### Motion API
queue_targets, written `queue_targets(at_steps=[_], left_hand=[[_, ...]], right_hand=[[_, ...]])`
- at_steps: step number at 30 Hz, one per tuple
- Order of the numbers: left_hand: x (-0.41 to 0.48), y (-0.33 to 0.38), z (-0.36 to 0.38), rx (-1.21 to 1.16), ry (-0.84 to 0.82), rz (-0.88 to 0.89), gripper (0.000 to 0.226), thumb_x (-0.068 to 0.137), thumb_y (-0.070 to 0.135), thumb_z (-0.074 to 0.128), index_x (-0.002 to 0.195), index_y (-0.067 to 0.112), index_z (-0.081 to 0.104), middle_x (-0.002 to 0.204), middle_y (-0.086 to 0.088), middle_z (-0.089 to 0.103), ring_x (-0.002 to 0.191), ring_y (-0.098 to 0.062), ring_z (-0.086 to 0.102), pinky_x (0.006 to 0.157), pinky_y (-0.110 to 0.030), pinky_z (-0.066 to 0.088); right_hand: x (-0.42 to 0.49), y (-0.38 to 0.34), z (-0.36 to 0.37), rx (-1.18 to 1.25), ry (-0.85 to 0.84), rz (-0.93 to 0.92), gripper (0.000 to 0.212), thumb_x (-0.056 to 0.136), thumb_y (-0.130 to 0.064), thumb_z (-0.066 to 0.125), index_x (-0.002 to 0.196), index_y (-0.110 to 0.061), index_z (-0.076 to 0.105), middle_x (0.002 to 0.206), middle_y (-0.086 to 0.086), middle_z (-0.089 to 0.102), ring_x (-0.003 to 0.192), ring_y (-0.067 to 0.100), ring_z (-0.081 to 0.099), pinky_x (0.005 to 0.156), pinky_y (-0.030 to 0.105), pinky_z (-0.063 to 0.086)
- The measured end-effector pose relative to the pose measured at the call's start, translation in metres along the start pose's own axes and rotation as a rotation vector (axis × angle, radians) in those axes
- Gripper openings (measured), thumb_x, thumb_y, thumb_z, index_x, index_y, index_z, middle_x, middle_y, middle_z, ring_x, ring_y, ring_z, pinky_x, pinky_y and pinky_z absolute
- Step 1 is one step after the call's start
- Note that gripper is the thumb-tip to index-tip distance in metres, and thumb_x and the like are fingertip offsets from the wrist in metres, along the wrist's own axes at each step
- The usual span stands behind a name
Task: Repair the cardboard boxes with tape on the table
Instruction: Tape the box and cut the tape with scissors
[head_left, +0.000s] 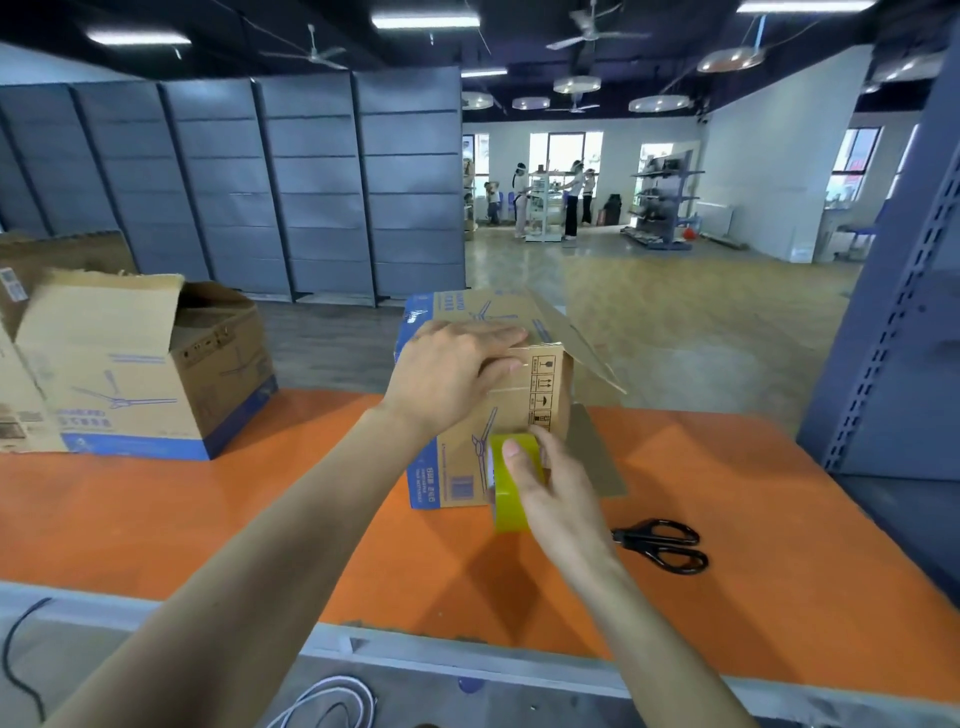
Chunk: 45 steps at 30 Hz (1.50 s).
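Sitting mid-way across the orange table (260, 509), the cardboard box (540, 387) is facing you, with one flap standing open at 2 o'clock. You are pressing your left hand (452, 369) flat on its top, fingers extended and grasping nothing. Your right hand (558, 488) is gripping the yellow tape roll (504, 506) and holding it against the box's near face at 6 o'clock. Black scissors (665, 545) are lying at 4 o'clock of the box, and a second open box (140, 374) is standing at 9 o'clock.
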<state>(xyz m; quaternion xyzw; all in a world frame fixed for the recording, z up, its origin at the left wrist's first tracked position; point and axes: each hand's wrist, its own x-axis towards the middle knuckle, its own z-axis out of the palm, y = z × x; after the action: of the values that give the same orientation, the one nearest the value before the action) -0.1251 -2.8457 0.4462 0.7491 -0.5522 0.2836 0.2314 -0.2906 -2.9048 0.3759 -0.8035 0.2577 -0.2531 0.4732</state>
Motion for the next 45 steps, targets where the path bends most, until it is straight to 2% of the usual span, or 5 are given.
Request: queue_targets(at_steps=[9, 15, 22, 32, 45], left_hand=[[-0.033, 0.014, 0.013, -0.135, 0.175, 0.057, 0.065, 0.080, 0.003, 0.075, 0.142, 0.009, 0.058, 0.149, -0.013, 0.050, 0.147, -0.035, 0.034, 0.124, -0.039, 0.002], [-0.061, 0.040, 0.018, -0.127, 0.350, -0.014, 0.046, 0.084, 0.003, 0.072, 0.127, 0.018, 0.066, 0.131, -0.008, 0.052, 0.120, -0.034, 0.049, 0.099, -0.049, 0.041], [-0.073, 0.060, 0.031, -0.490, 0.198, -0.587, 0.030, 0.092, 0.034, 0.073, 0.103, 0.021, 0.049, 0.102, 0.007, 0.060, 0.090, -0.008, 0.056, 0.082, -0.035, 0.049], [-0.055, 0.062, 0.030, -0.625, 0.087, -0.764, 0.023, 0.093, 0.032, 0.072, 0.075, 0.023, 0.061, 0.065, 0.009, 0.064, 0.065, -0.011, 0.059, 0.059, -0.030, 0.044], [-0.047, 0.058, 0.034, -0.649, 0.068, -0.855, 0.031, 0.092, 0.044, 0.070, 0.073, 0.021, 0.076, 0.093, 0.018, 0.075, 0.075, -0.005, 0.060, 0.072, -0.029, 0.051]], right_hand=[[-0.006, 0.013, -0.032, -0.299, -0.084, -0.048, 0.037, 0.110, -0.037, 0.030, 0.134, -0.030, 0.057, 0.125, -0.004, 0.066, 0.116, 0.023, 0.062, 0.100, 0.040, 0.047], [-0.012, 0.024, -0.085, -0.726, -0.170, -0.079, 0.047, 0.096, 0.001, 0.049, 0.132, -0.024, 0.064, 0.131, 0.000, 0.065, 0.122, 0.021, 0.060, 0.101, 0.031, 0.046], [-0.012, 0.054, -0.114, -0.975, -0.306, -0.013, 0.039, 0.097, -0.006, 0.052, 0.131, -0.023, 0.060, 0.128, 0.010, 0.060, 0.114, 0.030, 0.059, 0.096, 0.040, 0.049], [-0.005, 0.055, -0.118, -1.200, -0.383, -0.018, 0.020, 0.087, -0.019, 0.056, 0.102, -0.028, 0.066, 0.099, 0.000, 0.066, 0.095, 0.026, 0.062, 0.077, 0.038, 0.054], [0.024, -0.006, -0.170, -0.801, -0.262, -0.193, 0.025, 0.089, -0.027, 0.071, 0.103, -0.047, 0.064, 0.086, -0.024, 0.070, 0.082, 0.002, 0.066, 0.081, 0.038, 0.056]])
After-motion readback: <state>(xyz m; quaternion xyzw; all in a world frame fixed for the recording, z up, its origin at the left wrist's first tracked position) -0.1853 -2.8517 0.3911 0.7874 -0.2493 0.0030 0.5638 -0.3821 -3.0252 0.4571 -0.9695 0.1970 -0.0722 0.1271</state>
